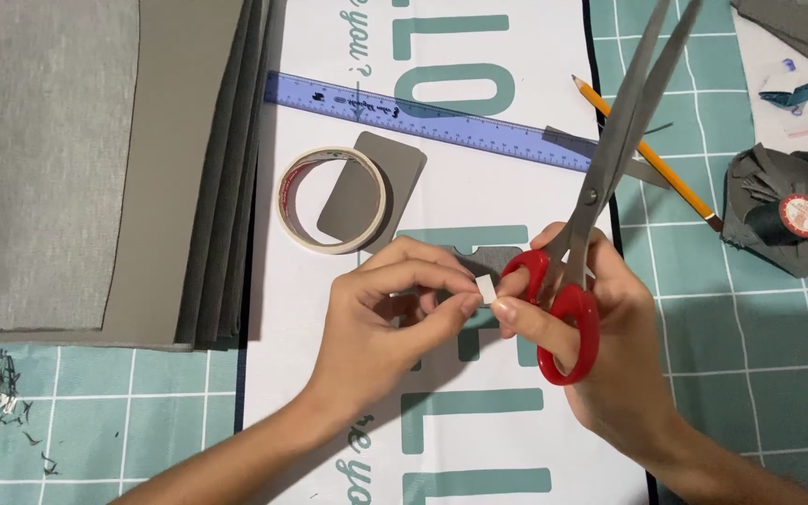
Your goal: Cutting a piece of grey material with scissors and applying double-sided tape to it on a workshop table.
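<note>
My left hand (395,313) pinches a small white piece of tape (486,289) between thumb and forefinger. My right hand (600,337) holds red-handled scissors (600,178) by the handles, blades pointing up and away and nearly closed; its fingertips also touch the tape piece. Beneath the hands lies a small grey card piece (488,260), partly hidden. A roll of double-sided tape (332,199) rests on a grey rounded card (376,187) just beyond my left hand.
A stack of grey sheets (95,168) fills the left. A blue ruler (423,117) and a pencil (647,150) lie beyond the hands on a white printed sheet (479,440). A grey tape dispenser (787,220) and grey scraps (797,23) sit at right on the green cutting mat (750,374).
</note>
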